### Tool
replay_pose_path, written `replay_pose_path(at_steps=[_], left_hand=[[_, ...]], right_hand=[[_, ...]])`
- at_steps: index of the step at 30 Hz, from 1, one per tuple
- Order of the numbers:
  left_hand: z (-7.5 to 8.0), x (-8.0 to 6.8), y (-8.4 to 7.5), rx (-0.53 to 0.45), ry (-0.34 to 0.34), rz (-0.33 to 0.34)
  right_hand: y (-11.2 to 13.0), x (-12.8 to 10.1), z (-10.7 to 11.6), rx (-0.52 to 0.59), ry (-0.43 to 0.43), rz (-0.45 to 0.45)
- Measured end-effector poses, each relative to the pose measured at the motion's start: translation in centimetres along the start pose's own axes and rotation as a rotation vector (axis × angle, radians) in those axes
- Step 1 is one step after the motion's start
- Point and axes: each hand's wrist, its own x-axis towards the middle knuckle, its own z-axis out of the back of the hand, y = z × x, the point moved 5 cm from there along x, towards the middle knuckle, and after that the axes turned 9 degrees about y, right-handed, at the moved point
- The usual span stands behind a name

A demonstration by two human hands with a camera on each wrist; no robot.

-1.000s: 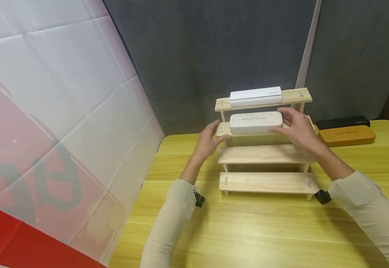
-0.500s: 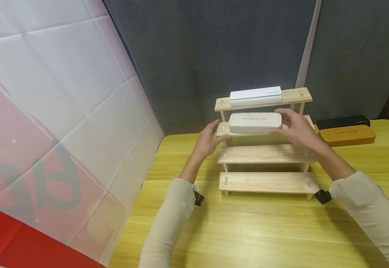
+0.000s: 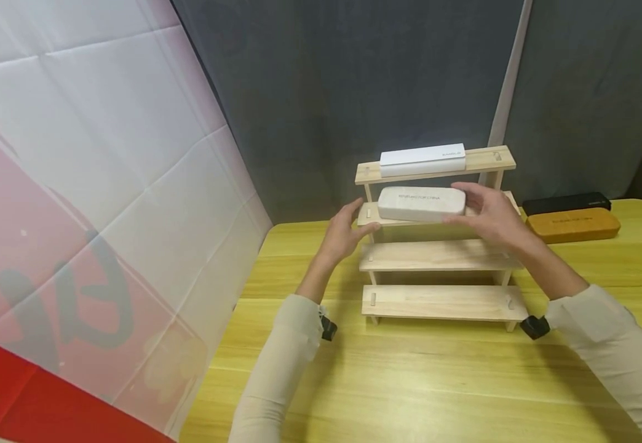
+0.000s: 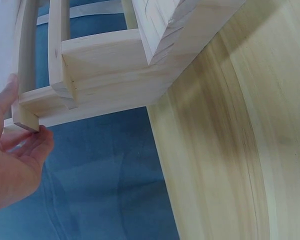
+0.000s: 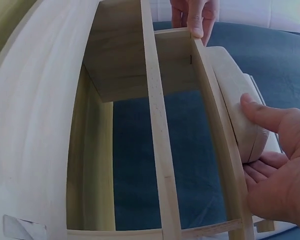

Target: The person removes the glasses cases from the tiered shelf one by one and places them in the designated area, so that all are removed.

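Note:
My right hand (image 3: pixel 492 212) holds the right end of a white glasses case (image 3: pixel 422 204), thumb on the front and fingers behind. The case lies along the second-highest board of a stepped wooden display rack (image 3: pixel 439 255); in the right wrist view its long side (image 5: pixel 232 90) is against that board. My left hand (image 3: pixel 345 232) grips the same board's left end. Seen from the left wrist, the thumb and fingers of the left hand (image 4: pixel 17 165) are on opposite sides of the board end (image 4: pixel 26 120). A second white glasses case (image 3: pixel 422 160) sits on the top board.
An orange glasses case (image 3: pixel 574 224) lies right of the rack on the yellow wood-grain table (image 3: pixel 409 381), with a black case (image 3: pixel 567 202) behind it. A dark grey curtain (image 3: pixel 354 92) hangs behind; a white printed cloth (image 3: pixel 105 154) is on the left.
The held white case has shifted very slightly left and down on its board, with the right hand on it. My left hand stays at the board's end.

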Motion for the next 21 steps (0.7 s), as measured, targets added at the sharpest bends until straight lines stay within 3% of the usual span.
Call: replay_pose_path(at_steps=[10, 16, 21], left_hand=[[0.0, 0.3, 0.2, 0.005, -0.003, 0.001], [-0.2, 0.2, 0.4, 0.007, 0.007, 0.004], [-0.1, 0.2, 0.5, 0.01, 0.011, -0.009]], right_hand=[[-0.2, -1.5, 0.4, -0.001, -0.067, 0.002], [-0.5, -3.6, 0.9, -0.045, -0.08, -0.038], [-1.2, -5.4, 1.6, -0.013, -0.061, -0.076]])
